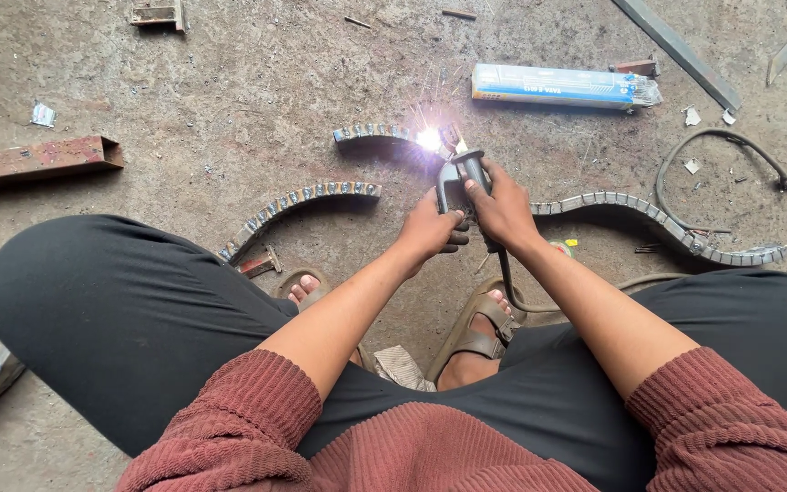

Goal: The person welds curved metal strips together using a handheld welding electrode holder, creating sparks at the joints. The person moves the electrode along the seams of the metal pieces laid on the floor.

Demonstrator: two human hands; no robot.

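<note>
You squat on the concrete floor [229,82] with both hands closed on a dark welding electrode holder [460,176]. Your left hand [432,228] wraps the lower part of the grip, fingers curled tight around it; your right hand [503,211] clamps the holder from the right, fingers together over its top. The holder's cable [514,296] drops from below your right hand toward your sandalled feet. At the holder's tip a bright welding arc [429,138] burns on the right end of a short curved metal strip [373,134] with raised segments, sparks flying upward. A longer curved strip [295,205] lies just left of your left hand, and a wavy strip [662,219] runs off to the right. A blue-and-white packet of welding rods [562,86] lies beyond the arc, well apart. A rusty steel section [38,159] sits far left.
</note>
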